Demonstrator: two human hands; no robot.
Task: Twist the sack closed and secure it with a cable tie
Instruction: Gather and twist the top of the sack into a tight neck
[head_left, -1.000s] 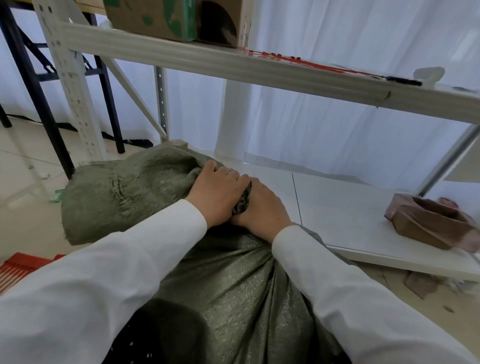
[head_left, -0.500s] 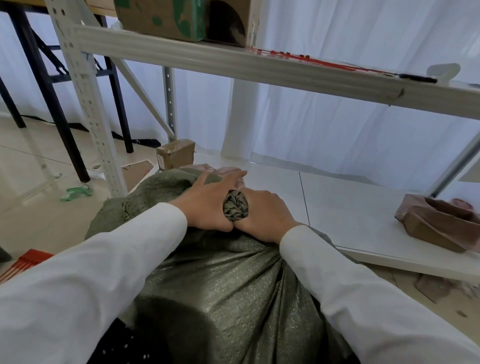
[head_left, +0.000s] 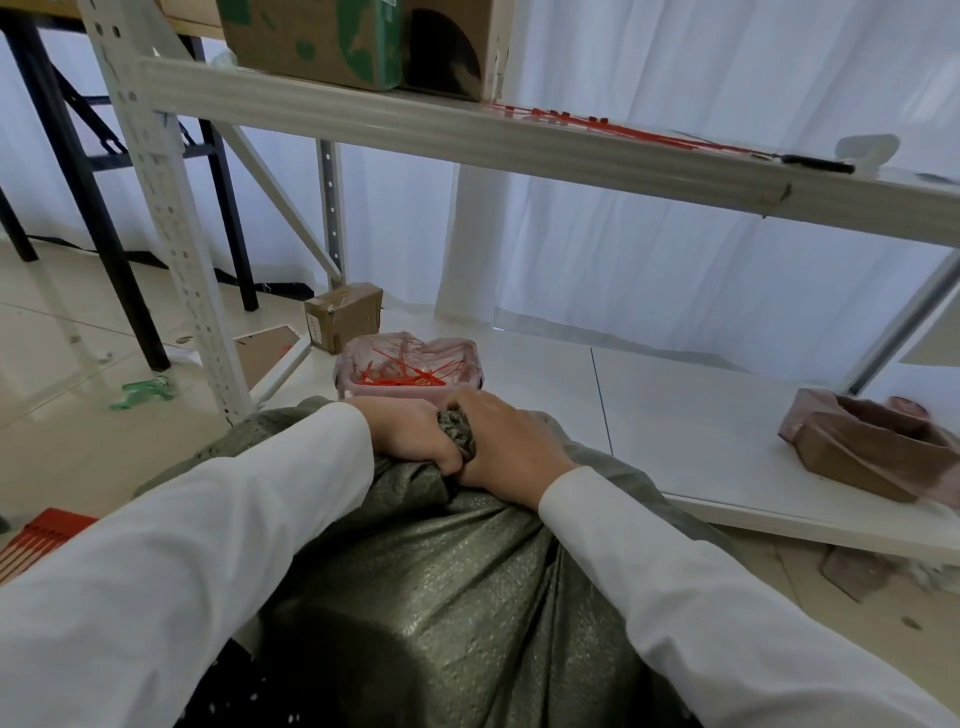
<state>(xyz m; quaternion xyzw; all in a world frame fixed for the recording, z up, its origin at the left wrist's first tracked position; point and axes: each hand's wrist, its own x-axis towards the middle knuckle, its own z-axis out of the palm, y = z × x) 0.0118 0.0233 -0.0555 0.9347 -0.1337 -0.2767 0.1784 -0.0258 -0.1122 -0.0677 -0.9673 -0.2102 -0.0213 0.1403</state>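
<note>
From the head camera, your only view, you have the green woven sack (head_left: 447, 587) directly below you at the 6 o'clock of the frame, its cloth drawn up into radiating pleats that meet at a twisted neck (head_left: 457, 432) near the centre. Your left hand (head_left: 410, 434) curls its fingers around the neck from 9 o'clock and your right hand (head_left: 506, 447) wraps it from 3 o'clock, knuckles touching, so only a small knot of fabric shows between them. The weave looks soft and pliable yet springy; judge that it will try to unwind the moment you slacken, and the sheen suggests it may slide under a loose grip. The body looks full and probably heavy, so leave it standing and work only at the neck. Keep one hand clamped low on the twist, just above the pleats, where the bundle is narrowest. The red cable ties (head_left: 402, 375) lie in a pink tub (head_left: 470, 349) at 12 o'clock, just beyond your knuckles on the white lower shelf (head_left: 701, 415); they look light, thin and springy, so pinch one near its head.
</note>
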